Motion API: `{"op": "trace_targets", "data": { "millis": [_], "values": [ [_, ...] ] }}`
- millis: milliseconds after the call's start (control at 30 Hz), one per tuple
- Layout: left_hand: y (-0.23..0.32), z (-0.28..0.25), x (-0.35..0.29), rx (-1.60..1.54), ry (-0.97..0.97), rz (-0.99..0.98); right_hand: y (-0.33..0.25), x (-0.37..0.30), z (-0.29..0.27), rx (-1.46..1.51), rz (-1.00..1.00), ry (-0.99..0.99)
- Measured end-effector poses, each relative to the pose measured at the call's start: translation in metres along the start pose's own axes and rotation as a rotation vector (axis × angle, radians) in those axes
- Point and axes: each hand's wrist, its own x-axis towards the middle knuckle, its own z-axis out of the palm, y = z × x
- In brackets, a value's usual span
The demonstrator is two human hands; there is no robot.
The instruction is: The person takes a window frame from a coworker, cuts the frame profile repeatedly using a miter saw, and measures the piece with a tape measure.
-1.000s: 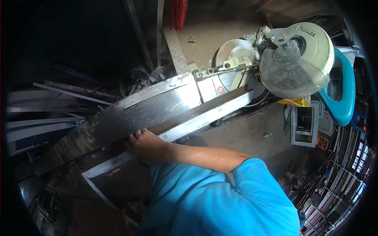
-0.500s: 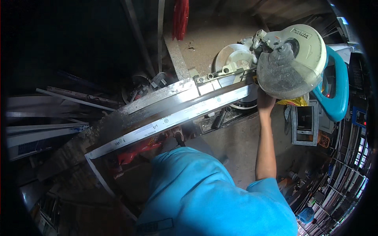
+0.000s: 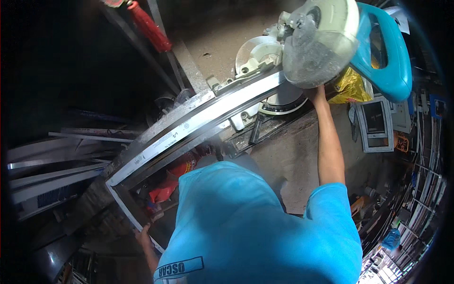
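Single view: left fisheye of a head-worn pair, aimed down over the wearer's blue shirt (image 3: 255,222), which fills the near lower centre; saw (image 3: 321,52) close too, upper right. Straight edges bow rimward.

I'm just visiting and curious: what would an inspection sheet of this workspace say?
Surface: long grey metal worktop, speckled at its far edge.
Job's things: white-faced, dark-edged angled frame, one end at a cream mitre saw with teal loop handle.
Clutter: crumpled yellow plastic bag; crumpled red plastic.
Fingers: left hand grips the frame's short side; right hand partly hidden under the saw, its grip unclear.
Cables: nothing seen.
Surroundings: grey rectangular framed panel at right; long pale strips at left.
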Motion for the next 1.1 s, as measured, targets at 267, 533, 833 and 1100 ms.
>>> {"op": "trace_targets", "data": {
  "millis": [267,533,833,1100],
  "values": [
    [0.002,0.003,-0.014,-0.068,-0.103,-0.045,-0.059,-0.111,0.001,-0.680,0.402,0.590],
    [-0.002,0.020,-0.014,0.029,-0.131,-0.079,-0.063,-0.127,0.047,-0.572,0.536,0.217],
    [0.044,0.052,-0.053,0.182,-0.122,-0.144,-0.075,-0.123,0.032,-0.618,0.415,0.098],
    [0.008,0.058,-0.039,0.147,-0.163,-0.009,-0.131,-0.057,0.091,-0.550,0.124,0.024]
  ]
}}
